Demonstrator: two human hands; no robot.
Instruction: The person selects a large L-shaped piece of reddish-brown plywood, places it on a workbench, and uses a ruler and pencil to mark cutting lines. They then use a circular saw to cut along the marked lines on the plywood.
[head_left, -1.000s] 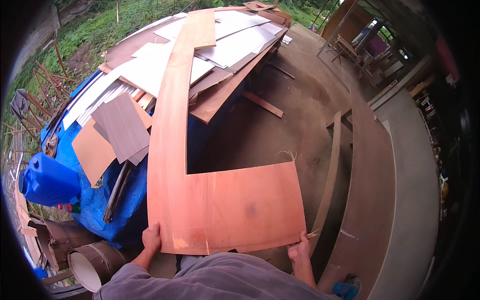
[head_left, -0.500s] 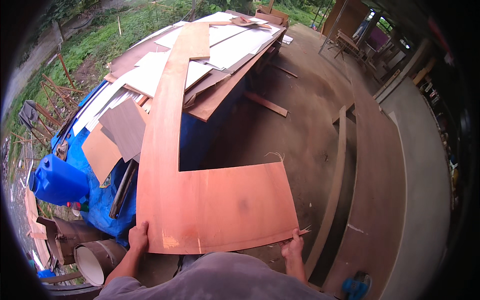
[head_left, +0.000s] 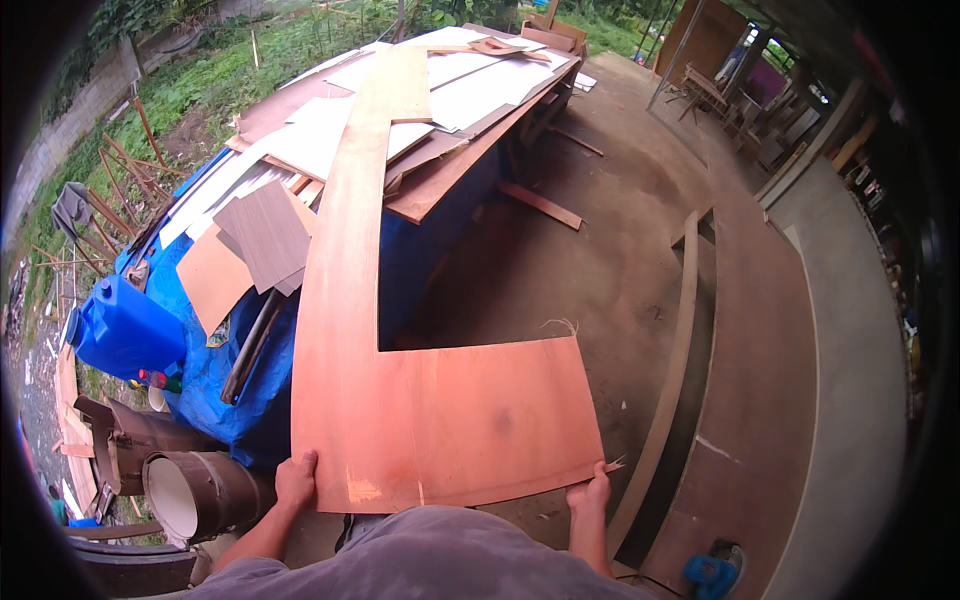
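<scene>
A large reddish-brown plywood sheet (head_left: pixel 470 420) with a big notch cut out of its right side is held in front of me. My left hand (head_left: pixel 296 482) grips its near left corner, thumb on top. At the near right corner my right hand (head_left: pixel 589 490) is closed on the edge, beside some splintered wood. The sheet's long narrow arm reaches away and its far end lies over the stack of white boards (head_left: pixel 470 90). A thin strand of splinters curls up at the notch's right corner. The fingers under the sheet are hidden.
To the left are a blue jug (head_left: pixel 130 330), a blue tarp (head_left: pixel 225 400), a brown drum (head_left: pixel 205 495) and loose board offcuts (head_left: pixel 262 235). At right, a long brown panel (head_left: pixel 755 400) carries a blue power tool (head_left: pixel 712 572), with a timber beam (head_left: pixel 668 400) alongside.
The view has shifted slightly, so the sheet and both hands sit a little further right in the picture. Both hands keep their hold on the same corners.
</scene>
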